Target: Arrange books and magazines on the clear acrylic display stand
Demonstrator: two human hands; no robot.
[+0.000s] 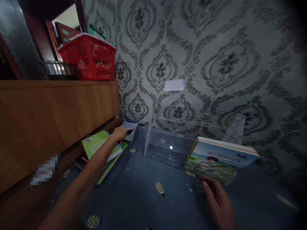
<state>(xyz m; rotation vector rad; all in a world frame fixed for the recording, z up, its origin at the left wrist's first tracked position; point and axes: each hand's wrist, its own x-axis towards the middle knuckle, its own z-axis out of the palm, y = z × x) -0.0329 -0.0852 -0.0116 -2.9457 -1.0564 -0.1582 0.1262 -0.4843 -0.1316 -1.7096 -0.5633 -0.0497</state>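
Note:
My left hand point(120, 133) reaches far forward along the wooden furniture, its fingers closed on the near edge of a thin book point(129, 125) on a small stack by the wall. Under my left forearm is a second pile, topped by a green book point(96, 144). My right hand point(219, 203) is low on the right, slightly blurred, thumb and fingers apart, holding nothing. Just beyond its fingertips a thick book with a landscape cover point(216, 159) stands upright, leaning a little. Behind that book is a clear acrylic rack point(168, 150) with low sides.
Blue cloth with a pineapple pattern point(144, 191) covers the surface. At left rises a wooden cabinet point(59, 108), carrying a red plastic basket point(96, 59) and a metal pot point(59, 68). Patterned wallpaper point(160, 68) closes off the back, with a white card point(174, 85) on it.

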